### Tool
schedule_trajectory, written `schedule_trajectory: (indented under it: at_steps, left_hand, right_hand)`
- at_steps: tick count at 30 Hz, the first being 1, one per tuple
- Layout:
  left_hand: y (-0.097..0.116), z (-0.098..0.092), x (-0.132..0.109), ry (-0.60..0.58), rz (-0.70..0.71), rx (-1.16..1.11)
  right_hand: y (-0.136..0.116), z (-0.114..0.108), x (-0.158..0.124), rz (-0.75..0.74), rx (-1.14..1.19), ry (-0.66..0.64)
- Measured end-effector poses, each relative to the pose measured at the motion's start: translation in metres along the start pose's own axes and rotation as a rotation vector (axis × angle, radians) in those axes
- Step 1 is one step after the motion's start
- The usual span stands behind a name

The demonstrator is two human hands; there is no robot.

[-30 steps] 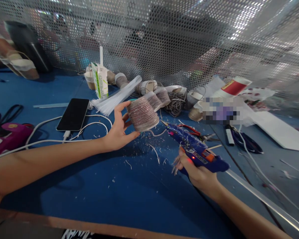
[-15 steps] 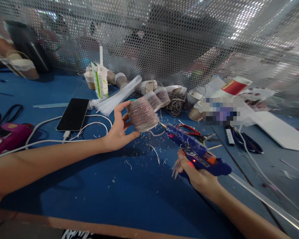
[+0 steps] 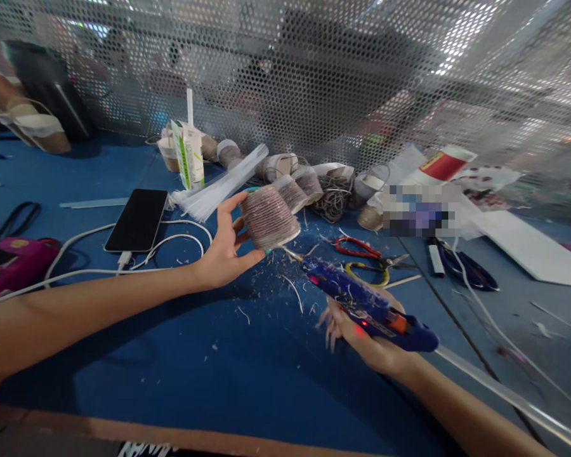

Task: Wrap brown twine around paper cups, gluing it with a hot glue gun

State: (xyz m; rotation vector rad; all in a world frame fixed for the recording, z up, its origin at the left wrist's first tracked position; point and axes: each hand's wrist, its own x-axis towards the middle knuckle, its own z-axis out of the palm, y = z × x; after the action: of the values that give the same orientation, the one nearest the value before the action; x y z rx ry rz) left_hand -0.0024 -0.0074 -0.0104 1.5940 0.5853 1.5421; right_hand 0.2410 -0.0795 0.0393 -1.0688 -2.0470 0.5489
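My left hand (image 3: 226, 251) grips a small cup wrapped in brownish-pink cord (image 3: 270, 218), tilted on its side above the table. Thumb and fingers close around its left end. In my right hand (image 3: 366, 336) is a blue hot glue gun (image 3: 361, 298) with a small red light glowing. Its metal nozzle points up and left to the lower right edge of the cup; whether it touches I cannot tell. A long clear glue stick (image 3: 499, 387) sticks out from the gun's back end.
Red-and-yellow-handled scissors (image 3: 361, 247) lie behind the glue gun. A phone (image 3: 137, 219) with a white cable lies left. Clear glue sticks (image 3: 223, 184), a drink carton (image 3: 188, 155), and wrapped cups stand before the perforated metal screen (image 3: 247, 76). A magenta tool (image 3: 21, 263) lies far left.
The glue gun has moved left and down, its nozzle now lower along the cup's edge. More of the scissors shows. The cup stays nearly in place in my left hand.
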Motion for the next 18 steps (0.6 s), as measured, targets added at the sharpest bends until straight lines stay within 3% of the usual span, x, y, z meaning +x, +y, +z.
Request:
schedule_trajectory:
  at_steps: [2, 5, 9, 12, 18]
  left_hand:
    - [0.001, 0.000, 0.001, 0.019, -0.045, -0.015]
    - [0.003, -0.001, 0.002, 0.023, -0.074, -0.027]
    - [0.004, -0.003, 0.003, -0.037, -0.057, -0.018]
    - [0.006, -0.005, 0.003, -0.091, -0.086, 0.032]
    - [0.009, -0.006, 0.006, -0.135, -0.170, -0.036]
  right_hand:
    - [0.003, -0.003, 0.003, -0.072, -0.129, 0.099]
    - [0.010, -0.010, 0.014, -0.106, -0.521, 0.215]
    - [0.019, -0.018, 0.028, 0.159, -0.888, 0.017]
    - [0.022, -0.017, 0.033, 0.339, -0.913, -0.098]
    - [0.024, -0.014, 0.031, 0.401, -0.746, -0.102]
